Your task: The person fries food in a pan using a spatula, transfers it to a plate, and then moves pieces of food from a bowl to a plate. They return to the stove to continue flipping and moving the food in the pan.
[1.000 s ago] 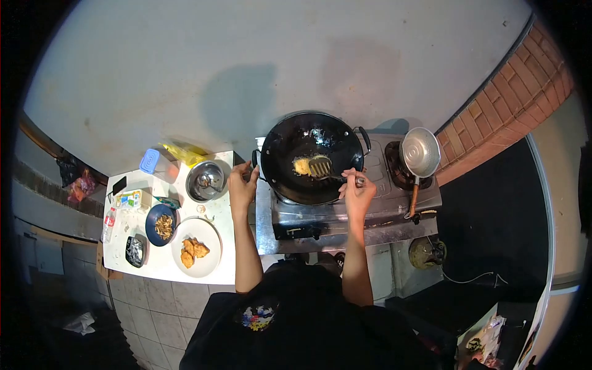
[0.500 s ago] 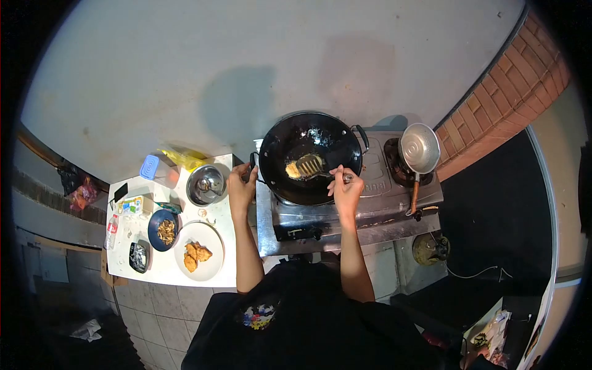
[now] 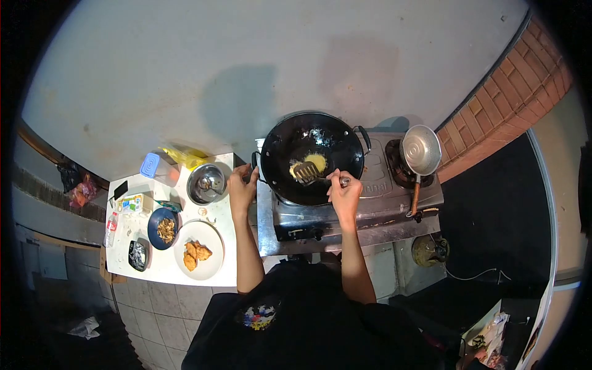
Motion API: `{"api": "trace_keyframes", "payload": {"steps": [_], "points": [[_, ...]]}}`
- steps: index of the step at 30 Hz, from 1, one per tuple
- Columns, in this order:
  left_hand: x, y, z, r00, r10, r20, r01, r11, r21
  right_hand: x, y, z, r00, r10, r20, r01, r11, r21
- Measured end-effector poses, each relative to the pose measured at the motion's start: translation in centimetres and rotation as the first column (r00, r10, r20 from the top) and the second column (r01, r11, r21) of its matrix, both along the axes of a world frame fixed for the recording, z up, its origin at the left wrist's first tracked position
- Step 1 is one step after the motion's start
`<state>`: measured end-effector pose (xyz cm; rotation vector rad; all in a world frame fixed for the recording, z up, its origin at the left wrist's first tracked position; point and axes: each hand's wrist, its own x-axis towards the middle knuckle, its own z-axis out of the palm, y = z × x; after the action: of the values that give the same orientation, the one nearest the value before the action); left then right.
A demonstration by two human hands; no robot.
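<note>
A black wok (image 3: 280, 139) sits on the left burner of the gas stove. My right hand (image 3: 345, 191) is closed around the handle of a slotted spatula (image 3: 306, 172), whose blade rests low inside the wok. Yellow, egg-like food (image 3: 316, 161) lies in the wok's bottom, partly covered by the blade. At the wok's left side, my left hand (image 3: 242, 185) grips the loop handle (image 3: 254, 161) between thumb and fingers.
Left of the stove, a white table (image 3: 209, 279) bears a steel bowl (image 3: 192, 196), a plate of fried pieces (image 3: 217, 262), a dark blue bowl (image 3: 154, 239) and a blue-lidded container (image 3: 166, 172). A saucepan (image 3: 420, 148) stands on the right burner (image 3: 394, 161).
The spatula blade has shifted slightly down and left in the wok. More of the yellow food shows above and to the right of it. My left hand stays at the handle.
</note>
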<state>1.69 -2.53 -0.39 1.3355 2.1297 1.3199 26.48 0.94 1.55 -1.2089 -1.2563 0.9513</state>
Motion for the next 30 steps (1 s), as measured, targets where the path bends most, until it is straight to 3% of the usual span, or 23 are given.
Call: {"api": "trace_keyframes", "payload": {"steps": [2,7,15,25,30], "points": [[0.1,0.0,0.0,1.000,-0.008,0.025,0.008,1.000,-0.012,0.1,0.4,-0.7,1.000,-0.018,0.014,0.018,1.000,-0.017],[0.6,-0.1,0.3,1.000,-0.004,-0.019,0.004,1.000,0.013,-0.1,1.6,-0.4,0.980,-0.101,0.171,0.079,0.988,0.130],[0.1,0.0,-0.2,0.998,-0.069,0.010,0.069,0.998,-0.014,-0.1,3.4,-0.2,0.977,-0.093,0.193,0.072,0.991,0.116],[0.9,0.0,-0.1,0.999,-0.006,-0.049,0.005,1.000,-0.029,0.1,3.4,-0.2,0.977,-0.100,0.186,0.080,0.990,0.113],[1.4,-0.2,0.4,1.000,0.027,0.012,-0.027,1.000,0.012,0.4,3.4,-0.3,0.979,-0.076,0.189,0.067,0.996,0.054]]}}
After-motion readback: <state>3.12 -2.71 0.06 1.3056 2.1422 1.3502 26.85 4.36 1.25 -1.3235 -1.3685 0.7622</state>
